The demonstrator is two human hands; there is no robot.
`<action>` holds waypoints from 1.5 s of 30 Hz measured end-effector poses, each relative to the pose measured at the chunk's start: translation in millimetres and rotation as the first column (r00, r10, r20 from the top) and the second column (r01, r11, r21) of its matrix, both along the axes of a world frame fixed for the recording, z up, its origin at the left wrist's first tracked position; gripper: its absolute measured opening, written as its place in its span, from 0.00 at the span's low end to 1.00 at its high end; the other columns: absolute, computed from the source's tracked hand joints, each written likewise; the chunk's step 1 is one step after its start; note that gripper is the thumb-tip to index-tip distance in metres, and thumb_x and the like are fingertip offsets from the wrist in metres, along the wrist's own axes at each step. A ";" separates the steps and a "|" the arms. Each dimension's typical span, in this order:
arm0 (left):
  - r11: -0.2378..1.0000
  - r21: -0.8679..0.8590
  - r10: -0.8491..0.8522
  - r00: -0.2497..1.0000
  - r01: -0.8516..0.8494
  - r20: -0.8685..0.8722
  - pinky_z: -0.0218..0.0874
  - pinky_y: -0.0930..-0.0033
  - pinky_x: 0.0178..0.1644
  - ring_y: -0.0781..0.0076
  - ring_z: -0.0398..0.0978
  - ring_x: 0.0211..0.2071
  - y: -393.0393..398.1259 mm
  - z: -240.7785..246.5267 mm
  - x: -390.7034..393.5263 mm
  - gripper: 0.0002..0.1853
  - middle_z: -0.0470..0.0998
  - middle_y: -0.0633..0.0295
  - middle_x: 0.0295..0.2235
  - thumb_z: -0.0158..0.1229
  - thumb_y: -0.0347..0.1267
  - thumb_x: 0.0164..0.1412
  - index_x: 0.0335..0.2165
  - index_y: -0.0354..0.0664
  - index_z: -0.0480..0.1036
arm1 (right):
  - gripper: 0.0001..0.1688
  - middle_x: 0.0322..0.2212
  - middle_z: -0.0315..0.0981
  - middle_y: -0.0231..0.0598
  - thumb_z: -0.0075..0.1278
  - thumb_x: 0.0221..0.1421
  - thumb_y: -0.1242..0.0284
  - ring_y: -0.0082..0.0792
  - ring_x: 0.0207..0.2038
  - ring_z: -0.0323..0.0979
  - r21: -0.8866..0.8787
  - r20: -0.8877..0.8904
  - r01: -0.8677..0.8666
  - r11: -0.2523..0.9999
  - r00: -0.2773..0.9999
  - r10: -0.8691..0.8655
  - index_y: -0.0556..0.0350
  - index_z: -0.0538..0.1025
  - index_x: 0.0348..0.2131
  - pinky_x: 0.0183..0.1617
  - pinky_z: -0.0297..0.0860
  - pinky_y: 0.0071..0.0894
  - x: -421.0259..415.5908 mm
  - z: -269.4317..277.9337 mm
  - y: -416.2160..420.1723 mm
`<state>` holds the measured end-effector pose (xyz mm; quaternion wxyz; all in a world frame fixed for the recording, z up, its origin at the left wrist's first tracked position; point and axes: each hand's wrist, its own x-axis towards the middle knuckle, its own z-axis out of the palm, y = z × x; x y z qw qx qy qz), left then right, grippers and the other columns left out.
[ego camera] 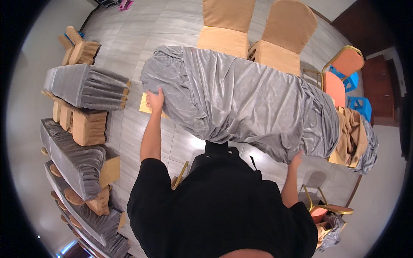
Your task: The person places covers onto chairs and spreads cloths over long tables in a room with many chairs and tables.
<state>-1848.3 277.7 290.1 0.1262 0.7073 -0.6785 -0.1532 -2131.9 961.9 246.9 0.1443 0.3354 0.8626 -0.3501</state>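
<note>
A rumpled grey velvet tablecloth lies over a long table before me, in loose folds and creases. At the table's left end my left hand has hold of the cloth's edge; its fingers are slightly blurred. Below that hand a corner of the pale wooden tabletop shows bare. My right hand grips the near edge of the cloth towards the right end, with its fingertips partly hidden. Most of the table is hidden under the cloth.
Two tan covered chairs stand against the far side. To the right are an orange-padded chair, blue plastic stools and a heap of tan cloth. Grey-skirted tables line the left. A gold-framed chair is at lower right.
</note>
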 end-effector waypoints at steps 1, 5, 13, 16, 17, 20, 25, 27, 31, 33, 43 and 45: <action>1.000 0.013 0.023 1.000 -0.023 0.004 0.50 0.46 0.53 0.48 0.62 0.50 -9.0 2.2 -8.5 0.42 0.65 0.41 0.47 0.56 0.50 0.49 0.54 0.33 0.54 | 0.46 0.44 0.69 0.47 0.35 0.51 0.38 0.41 0.45 0.67 0.053 -0.019 -0.065 0.996 0.998 0.066 0.64 0.71 0.46 0.49 0.61 0.39 3.0 14.6 11.8; 0.924 0.359 0.235 0.543 0.133 -0.806 0.53 0.45 0.51 0.54 0.63 0.50 -57.4 -28.0 28.2 0.35 0.64 0.47 0.49 0.53 0.46 0.50 0.52 0.35 0.59 | 0.42 0.36 0.72 0.51 0.46 0.50 0.43 0.44 0.35 0.70 0.331 0.010 0.022 0.944 1.000 -0.026 0.73 0.73 0.37 0.41 0.66 0.40 -33.0 45.6 121.0; 0.801 0.420 0.430 -0.079 -0.427 -0.899 0.57 0.49 0.52 0.50 0.65 0.49 68.5 21.4 226.5 0.28 0.68 0.49 0.47 0.40 0.39 0.52 0.47 0.29 0.63 | 0.38 0.43 0.68 0.51 0.55 0.48 0.57 0.44 0.44 0.69 -0.514 -0.164 0.235 0.825 0.917 -0.363 0.74 0.66 0.46 0.48 0.66 0.40 -65.8 69.1 169.5; 0.877 0.343 0.472 0.736 -0.337 -0.485 0.61 0.50 0.49 0.51 0.68 0.45 117.0 -76.5 316.5 0.26 0.69 0.48 0.45 0.47 0.35 0.50 0.46 0.28 0.65 | 0.36 0.44 0.68 0.52 0.54 0.49 0.60 0.44 0.45 0.68 -0.512 -0.157 0.294 0.807 0.891 -0.425 0.74 0.65 0.47 0.48 0.66 0.40 -70.0 34.5 183.7; 0.906 0.351 0.286 0.953 -0.237 -0.096 0.61 0.49 0.48 0.51 0.68 0.44 130.3 -96.6 330.4 0.26 0.70 0.48 0.45 0.49 0.35 0.49 0.46 0.28 0.65 | 0.35 0.43 0.68 0.53 0.53 0.50 0.61 0.43 0.44 0.69 -0.491 -0.168 0.311 0.814 0.883 -0.439 0.74 0.65 0.47 0.48 0.67 0.41 -63.9 30.9 187.6; 0.484 0.745 0.866 0.374 -0.460 -0.332 0.61 0.41 0.43 0.42 0.68 0.43 117.5 -143.9 304.5 0.34 0.71 0.43 0.42 0.58 0.44 0.47 0.49 0.35 0.62 | 0.35 0.43 0.68 0.51 0.51 0.50 0.58 0.45 0.44 0.68 -0.381 -0.235 0.407 0.830 0.826 -0.513 0.72 0.66 0.47 0.47 0.66 0.41 -37.2 39.9 218.3; 0.999 0.003 -0.048 0.989 0.048 -0.137 0.59 0.61 0.49 0.48 0.65 0.49 -12.5 -168.7 236.6 0.33 0.68 0.39 0.46 0.49 0.46 0.54 0.45 0.23 0.63 | 0.37 0.44 0.68 0.48 0.47 0.50 0.53 0.46 0.44 0.67 -0.324 -0.251 0.521 0.790 0.758 -0.602 0.68 0.67 0.48 0.46 0.66 0.42 -30.9 37.9 260.9; 0.942 0.314 0.165 0.656 0.116 -0.736 0.57 0.63 0.50 0.54 0.66 0.49 -15.4 -131.2 146.3 0.34 0.68 0.51 0.48 0.45 0.49 0.57 0.53 0.35 0.58 | 0.38 0.44 0.68 0.47 0.45 0.50 0.51 0.47 0.44 0.67 -0.302 -0.279 0.466 0.831 0.791 -0.545 0.67 0.67 0.48 0.46 0.66 0.42 -50.5 60.0 256.1; 0.791 0.566 0.602 0.130 -0.232 -0.788 0.59 0.55 0.46 0.56 0.64 0.49 -24.1 -90.3 133.5 0.34 0.64 0.53 0.51 0.43 0.52 0.58 0.50 0.34 0.60 | 0.51 0.57 0.51 0.44 0.43 0.46 0.37 0.55 0.52 0.59 -0.314 0.086 0.340 0.887 0.940 -0.330 0.46 0.52 0.59 0.54 0.54 0.60 -30.8 -5.7 159.3; 0.783 0.575 0.595 0.014 -0.239 -0.804 0.58 0.54 0.45 0.58 0.62 0.51 -37.4 -74.1 147.4 0.31 0.63 0.57 0.51 0.41 0.51 0.60 0.50 0.35 0.60 | 0.61 0.60 0.36 0.54 0.42 0.42 0.33 0.61 0.58 0.48 -0.583 0.249 0.338 0.739 0.940 -0.233 0.35 0.33 0.61 0.55 0.49 0.69 -0.9 -24.3 76.7; 0.977 -0.212 -0.034 0.980 -0.009 -0.196 0.65 0.53 0.29 0.48 0.74 0.24 -13.8 -71.0 150.6 0.26 0.74 0.42 0.20 0.38 0.42 0.62 0.25 0.28 0.71 | 0.43 0.50 0.56 0.56 0.26 0.58 0.44 0.48 0.50 0.62 -0.738 -0.030 0.166 0.654 0.960 -0.278 0.67 0.53 0.54 0.55 0.61 0.45 33.5 -10.4 -76.9; 0.953 -0.299 0.007 0.992 -0.044 -0.126 0.64 0.50 0.31 0.44 0.73 0.28 -2.0 -82.5 176.4 0.24 0.74 0.39 0.24 0.40 0.40 0.61 0.25 0.28 0.71 | 0.40 0.46 0.61 0.53 0.28 0.59 0.46 0.47 0.44 0.67 -0.741 -0.036 0.200 0.641 0.941 -0.336 0.66 0.56 0.53 0.48 0.68 0.41 33.7 -1.9 -86.6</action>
